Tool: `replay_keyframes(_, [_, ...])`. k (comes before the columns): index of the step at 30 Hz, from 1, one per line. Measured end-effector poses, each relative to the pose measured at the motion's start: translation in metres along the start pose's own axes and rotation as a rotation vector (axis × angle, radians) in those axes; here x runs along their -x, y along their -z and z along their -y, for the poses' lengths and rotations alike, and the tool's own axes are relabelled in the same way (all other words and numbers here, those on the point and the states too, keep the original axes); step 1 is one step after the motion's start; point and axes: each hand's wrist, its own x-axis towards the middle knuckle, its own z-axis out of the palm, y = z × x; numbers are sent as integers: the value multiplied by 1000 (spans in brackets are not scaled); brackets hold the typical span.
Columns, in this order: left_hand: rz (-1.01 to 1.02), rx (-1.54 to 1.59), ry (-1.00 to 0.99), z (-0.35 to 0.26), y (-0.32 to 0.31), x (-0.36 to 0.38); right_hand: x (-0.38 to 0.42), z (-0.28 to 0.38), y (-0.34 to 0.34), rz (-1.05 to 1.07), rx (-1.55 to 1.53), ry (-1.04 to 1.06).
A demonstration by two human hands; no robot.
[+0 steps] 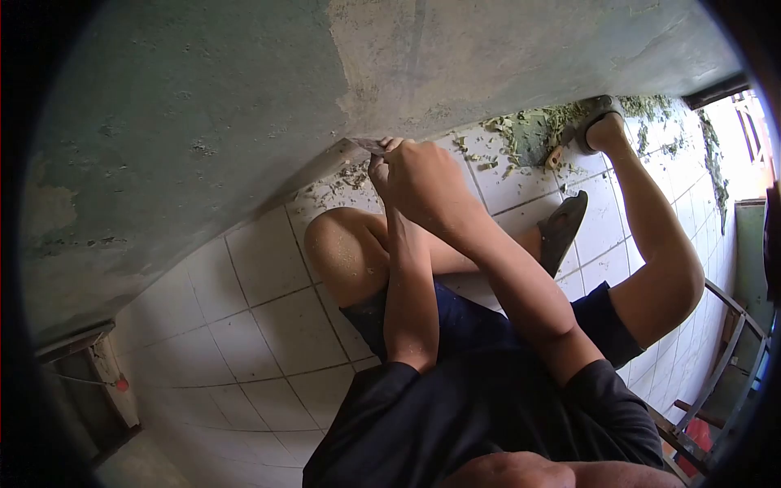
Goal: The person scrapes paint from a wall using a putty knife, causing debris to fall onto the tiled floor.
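Observation:
My right hand (431, 183) is closed, its fingers wrapped at the near end of a paint scraper (364, 145). Its flat grey metal blade points left and touches or nearly touches the foot of the wall (244, 106); the handle is hidden. Partly behind the right hand, my left hand (379, 172) is closed at the same scraper, close to the blade. Green paint on the wall is worn, and a bare greyish-beige patch (382, 57) shows above the hands. Below the blade, pale paint flakes (346, 180) lie along the wall's base.
White floor tiles (272, 325) spread around my bent legs and sandalled feet. Greenish flakes (508, 138) pile along the wall near a wooden-handled tool (554, 157) on the floor. A metal frame (724, 366) stands at the right. An opening with a wooden frame (114, 378) is lower left.

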Motion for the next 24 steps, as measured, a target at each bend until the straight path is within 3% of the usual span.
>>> replay_keyframes(7, [10, -13, -23, -14, 3, 26, -13, -2, -47, 104, 15, 82])
replay_keyframes(9, [-1, -6, -40, -16, 7, 25, 3, -5, -60, -421, 79, 176])
replay_keyframes(10, [-20, -1, -47, -22, 13, 21, 4, -5, -60, -216, 63, 111])
replay_keyframes(11, [-34, 1, -45, -20, 18, 28, 3, -5, -56, -205, 62, 99])
replay_keyframes(13, [-28, -2, -40, -21, 20, 24, -8, -1, -46, 181, 100, 99])
replay_keyframes(14, [-16, -5, -41, -24, 17, 17, -10, -1, -47, 173, 101, 107])
replay_keyframes(16, [-16, -2, -50, -25, 18, 17, 1, -7, -55, -271, 110, 236])
replay_keyframes(17, [-29, 3, -54, -29, 23, 13, 3, -9, -55, -257, 112, 229])
replay_keyframes(19, [-34, 7, -45, -25, 27, 6, -2, -6, -43, -36, -17, 115])
replay_keyframes(22, [-32, 8, -57, -18, 33, 7, 4, -5, -40, -211, 22, 165])
replay_keyframes(24, [-44, 6, -54, -23, 38, -5, -2, -3, -35, -60, 40, 102])
